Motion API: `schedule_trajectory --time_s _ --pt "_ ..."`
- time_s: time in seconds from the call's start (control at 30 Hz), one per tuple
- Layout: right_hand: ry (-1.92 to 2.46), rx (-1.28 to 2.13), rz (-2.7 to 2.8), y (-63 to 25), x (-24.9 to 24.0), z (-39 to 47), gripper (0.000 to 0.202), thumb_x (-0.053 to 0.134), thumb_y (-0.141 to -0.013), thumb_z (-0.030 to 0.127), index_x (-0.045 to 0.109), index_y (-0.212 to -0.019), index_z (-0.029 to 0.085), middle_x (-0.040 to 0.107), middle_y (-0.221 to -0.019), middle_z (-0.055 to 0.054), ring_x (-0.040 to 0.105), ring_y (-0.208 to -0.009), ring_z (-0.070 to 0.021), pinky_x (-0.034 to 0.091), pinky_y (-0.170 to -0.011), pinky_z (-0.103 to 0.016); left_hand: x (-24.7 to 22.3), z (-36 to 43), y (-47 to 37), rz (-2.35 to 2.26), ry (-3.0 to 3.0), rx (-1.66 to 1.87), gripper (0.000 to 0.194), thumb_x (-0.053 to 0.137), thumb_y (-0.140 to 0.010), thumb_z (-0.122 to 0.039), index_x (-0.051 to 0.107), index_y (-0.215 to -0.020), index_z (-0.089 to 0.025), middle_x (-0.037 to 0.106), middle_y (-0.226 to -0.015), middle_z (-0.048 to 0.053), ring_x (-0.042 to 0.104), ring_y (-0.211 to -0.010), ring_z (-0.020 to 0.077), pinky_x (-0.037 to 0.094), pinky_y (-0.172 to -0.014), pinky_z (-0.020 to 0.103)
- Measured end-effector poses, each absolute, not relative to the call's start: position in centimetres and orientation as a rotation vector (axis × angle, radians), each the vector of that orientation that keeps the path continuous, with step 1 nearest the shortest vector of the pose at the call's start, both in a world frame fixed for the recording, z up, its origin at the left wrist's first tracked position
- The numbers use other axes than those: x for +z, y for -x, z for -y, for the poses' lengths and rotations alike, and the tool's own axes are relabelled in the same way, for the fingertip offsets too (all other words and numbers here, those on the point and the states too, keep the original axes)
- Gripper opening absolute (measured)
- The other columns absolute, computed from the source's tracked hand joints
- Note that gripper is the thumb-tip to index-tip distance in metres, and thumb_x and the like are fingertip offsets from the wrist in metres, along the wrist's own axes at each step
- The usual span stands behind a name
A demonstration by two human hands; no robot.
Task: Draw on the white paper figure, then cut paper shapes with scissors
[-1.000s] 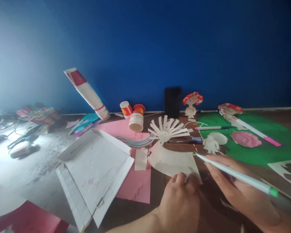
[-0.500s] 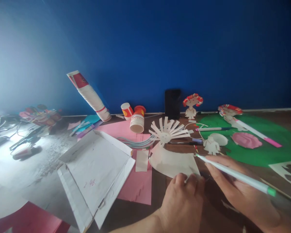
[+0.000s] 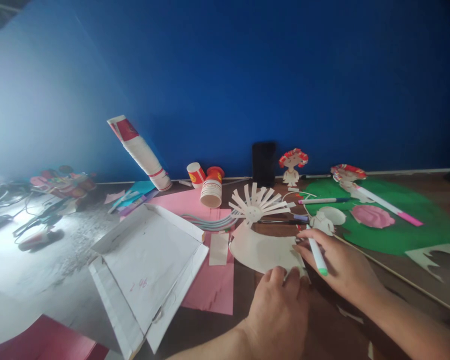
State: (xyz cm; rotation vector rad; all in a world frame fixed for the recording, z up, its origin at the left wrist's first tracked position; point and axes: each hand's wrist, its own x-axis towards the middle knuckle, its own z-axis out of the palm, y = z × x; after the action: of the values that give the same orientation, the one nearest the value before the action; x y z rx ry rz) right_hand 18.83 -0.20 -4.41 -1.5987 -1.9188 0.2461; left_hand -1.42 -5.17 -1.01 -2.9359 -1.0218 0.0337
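A curved piece of white paper [image 3: 266, 250] lies on the dark table. My left hand [image 3: 279, 305] rests at its lower right edge, fingers curled and closed on the paper; the fingertips are partly hidden. At the right edge of the same piece, my right hand [image 3: 337, 260] touches the paper and is closed around a white marker [image 3: 316, 250] with a green end. Just above the piece, a fringed white paper cutout [image 3: 253, 212] with a small drawn face spreads its strips like rays.
A white box lid [image 3: 150, 265] sits on pink paper [image 3: 217, 287] to the left. Stacked paper cups [image 3: 144, 160] lean on the blue wall. A dark phone [image 3: 263, 164] and a paper doll [image 3: 293, 165] stand behind. Rightward, a green sheet [image 3: 423, 215] holds a pink-ended marker [image 3: 390, 206].
My right hand has moved left onto the paper's right edge, and the marker has swung to point more upward. The left hand stays nearly in place. The view has shifted slightly.
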Motion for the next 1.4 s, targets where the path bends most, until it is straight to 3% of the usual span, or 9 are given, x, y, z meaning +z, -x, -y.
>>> schedule_trajectory --time_s 0.2,0.33,0.43,0.7,0.93,1.1,1.27,1.4 --pt "1.516 0.432 1.765 -18.5 -4.3 -0.1 0.016 0.064 -0.093 0.044 0.07 -0.1 0.03 0.083 -0.084 -0.002 0.079 -0.071 -0.025 0.06 -0.063 -0.033 -2.0 4.8 2.1 1.149 2.924 -0.309 0.032 0.055 -0.105 -0.037 0.068 -0.126 -0.016 0.07 -0.127 0.008 0.061 -0.101 0.0206 0.055 -0.084 0.033" --pt "1.502 0.507 1.688 -18.7 -4.2 -0.5 0.02 0.063 -0.092 0.046 0.067 -0.101 0.028 0.082 -0.087 -0.002 0.079 -0.075 -0.0246 0.06 -0.068 -0.034 -2.0 4.2 2.7 1.197 2.795 -0.61 0.022 0.052 -0.107 -0.028 0.071 -0.116 -0.02 0.073 -0.119 0.006 0.063 -0.1 0.0193 0.056 -0.086 0.034" --pt "1.556 0.441 1.743 -18.9 -4.2 -0.7 0.019 0.063 -0.091 0.045 0.066 -0.1 0.029 0.083 -0.085 -0.002 0.079 -0.072 -0.0262 0.057 -0.063 -0.035 -1.7 3.7 3.1 1.292 2.703 -0.772 0.021 0.053 -0.105 -0.022 0.073 -0.107 -0.02 0.075 -0.109 0.005 0.065 -0.095 0.0198 0.057 -0.084 0.035" --pt "1.586 0.489 1.847 -17.9 -4.4 -0.7 0.018 0.065 -0.089 0.046 0.061 -0.099 0.031 0.081 -0.083 0.0 0.077 -0.07 -0.0267 0.051 -0.062 -0.034 -2.1 2.1 3.7 1.536 2.557 -0.894 0.025 0.054 -0.103 -0.02 0.074 -0.089 -0.021 0.076 -0.094 0.003 0.068 -0.088 0.0207 0.054 -0.079 0.036" --pt "1.444 0.609 1.582 -17.9 -2.3 -0.7 0.032 0.066 -0.082 0.057 0.064 -0.096 0.028 0.078 -0.082 -0.003 0.074 -0.074 -0.027 0.054 -0.068 -0.037 -1.4 2.2 4.2 1.266 2.421 -1.284 0.02 0.053 -0.103 -0.016 0.074 -0.102 -0.019 0.077 -0.098 0.008 0.068 -0.088 0.0209 0.054 -0.082 0.035" --pt "1.473 0.525 1.289 -18.9 0.7 -1.1 0.036 0.073 -0.073 0.059 0.066 -0.09 0.028 0.077 -0.08 -0.002 0.07 -0.072 -0.026 0.051 -0.067 -0.036 -1.2 2.4 4.4 1.07 2.43 -1.436 0.02 0.052 -0.102 -0.012 0.07 -0.097 -0.019 0.072 -0.087 0.007 0.066 -0.083 0.0199 0.05 -0.076 0.032" --pt "1.41 0.585 1.167 -19.4 3.7 -1.8 0.038 0.077 -0.071 0.059 0.067 -0.089 0.028 0.072 -0.07 0.002 0.061 -0.058 -0.0203 0.044 -0.057 -0.033 -1.8 1.3 3.8 1.418 2.519 -1.464 0.039 0.049 -0.105 -0.027 0.061 -0.069 -0.021 0.064 -0.071 0.005 0.058 -0.064 0.0171 0.037 -0.06 0.031" --pt "1.342 0.647 1.067 -19.1 4.6 -3.1 0.041 0.083 -0.065 0.056 0.068 -0.09 0.027 0.072 -0.069 0.002 0.061 -0.058 -0.0199 0.043 -0.056 -0.032 -1.6 -0.8 2.9 2.131 2.68 -1.573 0.045 0.057 -0.101 -0.051 0.067 -0.07 -0.02 0.068 -0.071 0.006 0.059 -0.067 0.0193 0.039 -0.063 0.03"
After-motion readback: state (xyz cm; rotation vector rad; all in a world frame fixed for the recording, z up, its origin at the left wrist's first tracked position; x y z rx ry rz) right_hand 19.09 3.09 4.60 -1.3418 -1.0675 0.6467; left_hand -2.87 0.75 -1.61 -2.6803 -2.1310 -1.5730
